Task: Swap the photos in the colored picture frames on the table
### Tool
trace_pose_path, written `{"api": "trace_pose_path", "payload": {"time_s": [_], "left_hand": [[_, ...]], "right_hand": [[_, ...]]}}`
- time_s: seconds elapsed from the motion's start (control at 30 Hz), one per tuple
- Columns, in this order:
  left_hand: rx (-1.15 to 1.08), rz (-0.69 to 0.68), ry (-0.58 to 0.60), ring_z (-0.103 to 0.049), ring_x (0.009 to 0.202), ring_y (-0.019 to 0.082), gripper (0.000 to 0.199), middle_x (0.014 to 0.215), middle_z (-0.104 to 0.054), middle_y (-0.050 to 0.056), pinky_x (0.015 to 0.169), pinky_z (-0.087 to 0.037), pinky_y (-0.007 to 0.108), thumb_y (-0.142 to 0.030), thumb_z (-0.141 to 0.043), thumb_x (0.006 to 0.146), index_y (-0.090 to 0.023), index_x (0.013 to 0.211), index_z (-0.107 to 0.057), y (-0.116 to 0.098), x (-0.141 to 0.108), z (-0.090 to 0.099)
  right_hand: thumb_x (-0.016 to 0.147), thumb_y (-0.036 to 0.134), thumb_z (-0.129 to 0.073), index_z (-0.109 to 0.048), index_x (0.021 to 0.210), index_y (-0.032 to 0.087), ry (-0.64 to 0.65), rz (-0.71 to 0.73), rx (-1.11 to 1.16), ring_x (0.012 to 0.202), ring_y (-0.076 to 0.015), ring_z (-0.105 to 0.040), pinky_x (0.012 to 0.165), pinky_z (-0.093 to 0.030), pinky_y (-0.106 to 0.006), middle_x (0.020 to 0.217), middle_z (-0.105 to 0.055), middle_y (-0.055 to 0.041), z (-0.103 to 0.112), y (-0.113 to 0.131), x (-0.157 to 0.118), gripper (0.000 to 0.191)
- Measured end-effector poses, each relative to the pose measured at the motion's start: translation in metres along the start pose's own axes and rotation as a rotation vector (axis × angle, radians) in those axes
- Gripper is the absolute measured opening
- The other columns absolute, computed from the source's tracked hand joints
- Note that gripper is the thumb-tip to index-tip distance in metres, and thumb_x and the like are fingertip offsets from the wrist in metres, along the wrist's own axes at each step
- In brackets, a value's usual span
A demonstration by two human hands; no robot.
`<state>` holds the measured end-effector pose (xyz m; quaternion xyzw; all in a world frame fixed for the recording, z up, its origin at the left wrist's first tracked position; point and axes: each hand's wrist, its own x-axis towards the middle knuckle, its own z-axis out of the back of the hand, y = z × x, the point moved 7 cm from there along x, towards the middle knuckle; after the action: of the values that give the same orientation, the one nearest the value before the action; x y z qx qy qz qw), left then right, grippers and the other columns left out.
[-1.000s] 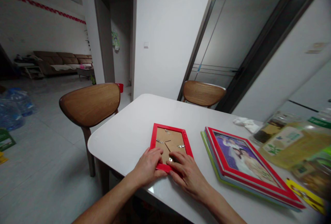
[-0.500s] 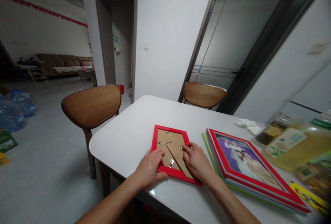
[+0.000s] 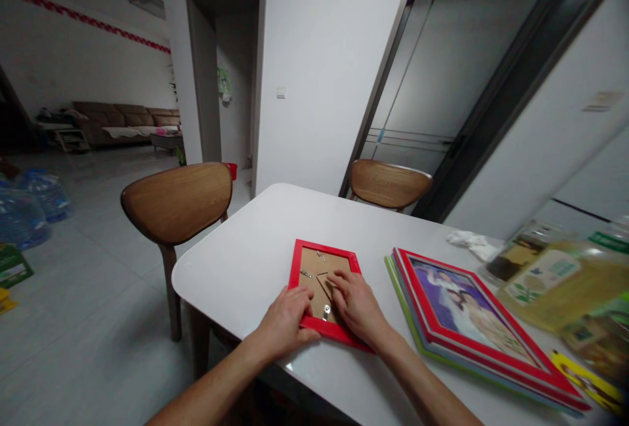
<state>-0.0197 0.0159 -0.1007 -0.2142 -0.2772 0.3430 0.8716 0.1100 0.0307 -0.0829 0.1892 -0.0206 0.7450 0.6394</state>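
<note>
A red picture frame [image 3: 333,329] lies face down on the white table, its brown backing board [image 3: 314,261] showing with small metal clips and hangers. My left hand [image 3: 289,321] grips the frame's lower left corner, thumb along the near edge and fingers over the left side. My right hand [image 3: 354,301] rests over the right part of the backing, its fingers bent and spread a little near the board's middle, holding nothing. It covers most of the stand flap and the clip on the right side.
Right of the frame, stacked picture frames [image 3: 472,321] lie with a photo on top. Beyond are white tissue [image 3: 472,242], a jar [image 3: 521,252], a large oil bottle [image 3: 555,282] and a yellow packet [image 3: 587,380]. Wooden chairs [image 3: 179,203] stand at the table [image 3: 236,249].
My right hand has moved left, from the clip at the right side to the middle of the backing. My left hand keeps its hold on the frame.
</note>
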Motion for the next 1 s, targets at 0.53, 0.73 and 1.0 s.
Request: {"api": "trace_pose_path", "payload": {"time_s": [0.53,0.73,1.0], "left_hand": [[0.013,0.045,0.014,-0.049,0.081,0.018,0.028,0.081,-0.053,0.000,0.081,-0.035,0.031,-0.023,-0.069,0.056,-0.018,0.071,-0.046,-0.005,0.002,0.006],[0.008,0.043,0.016,-0.051,0.085,0.020,0.029,0.088,-0.056,0.002,0.083,-0.036,0.033,-0.025,-0.071,0.055,-0.018,0.073,-0.049,-0.004,0.003,0.005],[0.018,0.022,0.011,-0.050,0.095,0.021,0.029,0.106,-0.055,0.006,0.086,-0.035,0.032,-0.026,-0.072,0.054,-0.017,0.074,-0.053,-0.004,0.001,0.004]], "right_hand": [[0.081,0.018,-0.035,-0.066,0.083,0.018,0.094,0.229,0.129,0.084,-0.0162,-0.048,0.078,-0.032,-0.028,0.088,-0.062,-0.0064,-0.028,0.039,0.033,0.031],[0.078,0.017,-0.037,-0.065,0.090,0.019,0.110,0.241,0.159,0.088,-0.0156,-0.051,0.081,-0.034,-0.027,0.095,-0.063,-0.0052,-0.029,0.036,0.034,0.030],[0.077,0.024,-0.039,-0.063,0.093,0.014,0.003,-0.116,0.098,0.085,-0.0176,-0.056,0.075,-0.038,-0.025,0.094,-0.063,-0.0108,-0.030,-0.017,0.062,0.031]]}}
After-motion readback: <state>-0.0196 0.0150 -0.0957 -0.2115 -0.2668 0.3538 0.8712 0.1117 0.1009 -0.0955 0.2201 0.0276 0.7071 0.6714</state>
